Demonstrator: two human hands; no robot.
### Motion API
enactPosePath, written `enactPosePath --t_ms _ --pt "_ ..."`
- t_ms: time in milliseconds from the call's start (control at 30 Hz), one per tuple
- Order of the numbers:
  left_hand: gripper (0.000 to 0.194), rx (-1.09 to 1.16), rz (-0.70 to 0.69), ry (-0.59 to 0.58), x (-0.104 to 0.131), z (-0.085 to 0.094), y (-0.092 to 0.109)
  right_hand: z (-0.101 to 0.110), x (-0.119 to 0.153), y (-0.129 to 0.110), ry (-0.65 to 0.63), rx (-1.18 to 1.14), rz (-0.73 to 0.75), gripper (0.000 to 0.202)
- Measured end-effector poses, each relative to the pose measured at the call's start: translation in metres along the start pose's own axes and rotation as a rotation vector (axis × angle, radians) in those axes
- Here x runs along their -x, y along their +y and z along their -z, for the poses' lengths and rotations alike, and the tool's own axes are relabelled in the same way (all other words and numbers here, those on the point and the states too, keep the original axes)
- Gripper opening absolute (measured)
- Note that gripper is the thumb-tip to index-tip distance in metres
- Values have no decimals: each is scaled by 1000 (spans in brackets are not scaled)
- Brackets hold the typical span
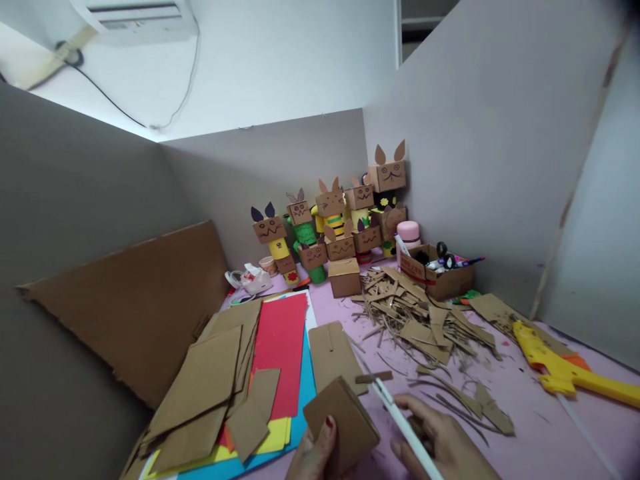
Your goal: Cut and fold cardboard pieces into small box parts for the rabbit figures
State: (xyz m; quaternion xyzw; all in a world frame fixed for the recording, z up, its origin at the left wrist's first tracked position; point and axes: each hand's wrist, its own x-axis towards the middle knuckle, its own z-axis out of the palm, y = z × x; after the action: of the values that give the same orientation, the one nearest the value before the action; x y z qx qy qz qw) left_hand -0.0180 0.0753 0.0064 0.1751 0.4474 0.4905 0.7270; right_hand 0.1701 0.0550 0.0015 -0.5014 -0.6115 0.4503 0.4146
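Observation:
My left hand grips a small stack of brown cardboard pieces from its near left side, with the thumb flat on top. To its right, my right hand is closed around a white utility knife. The thin blade points up and to the left, past the stack and apart from it. A narrow cardboard strip lies by the blade. Just beyond the stack a flat cardboard piece with a short slit rests on the pink tabletop.
Cardboard sheets and red paper lie left. A scrap heap sits right of centre, a yellow glue gun far right. Several cardboard animal figures, a plain box and a pen box stand behind.

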Motion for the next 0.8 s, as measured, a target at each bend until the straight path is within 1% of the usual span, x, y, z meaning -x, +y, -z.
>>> enactPosePath --t_ms 100,167,233,367,467,600,667,733,800 --pt "90 19 -4 4 3 -3 3 0 -6 3 99 -133 -48 41" --pt "84 35 -10 15 5 -5 4 1 -8 5 124 -185 -50 46" --pt "76 57 -20 28 7 -7 5 5 -8 4 125 -172 -44 48" --pt "68 61 -22 52 11 -10 8 17 -7 -3 123 16 -77 53" --pt "64 72 -39 33 15 -15 11 25 -7 -6 171 184 -94 53" --pt "60 106 -86 51 19 -22 12 32 -8 -2 189 490 34 50" --pt "57 114 -92 53 19 -22 12 34 -9 0 166 635 99 42" --pt "59 103 -84 30 18 -19 11 36 -8 -1 180 709 156 31" --pt "66 59 -71 -25 17 -15 10 36 -6 -7 216 688 216 24"
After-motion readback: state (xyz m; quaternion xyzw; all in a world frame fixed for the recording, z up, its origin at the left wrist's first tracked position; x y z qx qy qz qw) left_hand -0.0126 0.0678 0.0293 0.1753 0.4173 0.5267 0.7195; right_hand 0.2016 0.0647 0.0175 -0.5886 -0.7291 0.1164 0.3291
